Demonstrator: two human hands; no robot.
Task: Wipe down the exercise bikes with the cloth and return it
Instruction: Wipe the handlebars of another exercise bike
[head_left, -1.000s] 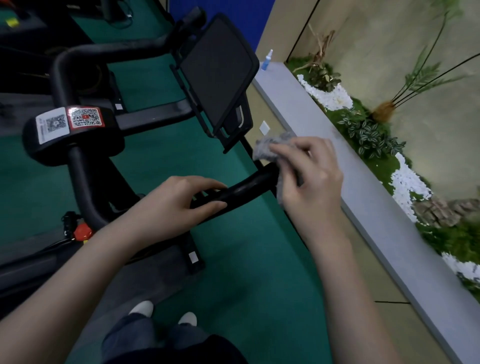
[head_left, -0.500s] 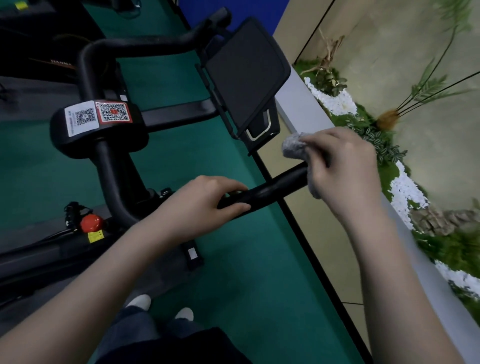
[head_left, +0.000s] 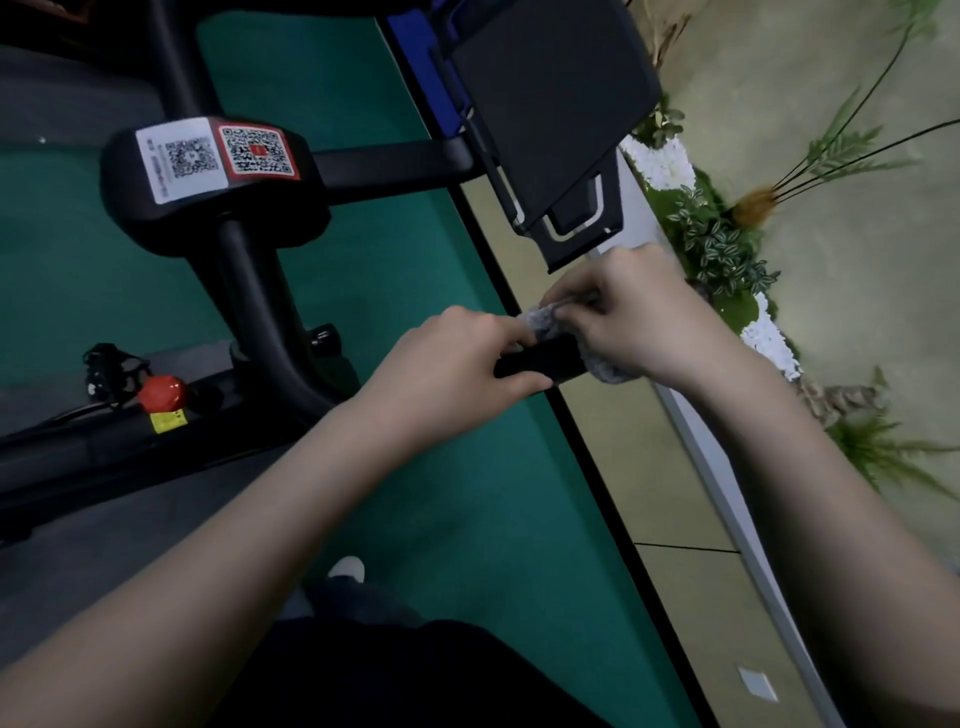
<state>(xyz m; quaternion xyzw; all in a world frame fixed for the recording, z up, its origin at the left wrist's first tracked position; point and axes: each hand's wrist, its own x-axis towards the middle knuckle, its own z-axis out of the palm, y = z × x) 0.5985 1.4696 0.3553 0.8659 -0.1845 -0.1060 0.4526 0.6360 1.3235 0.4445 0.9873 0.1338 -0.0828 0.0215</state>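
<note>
Wiping the end of the near handlebar (head_left: 540, 361) of the bike (head_left: 249, 291). Left hand (head_left: 457, 358) clamped round the bar, steadying it. Right hand (head_left: 639, 317) closed on the grey cloth (head_left: 545, 318), bunched over the bar's tip, touching the left fingers. Likely to miss the underside, since the cloth sits wadded on top. Could slip off the tip and drop to the green floor (head_left: 467, 519) if the pinch loosens. Screen (head_left: 550, 104) hanging just above, easy to knock with a raised knuckle.
</note>
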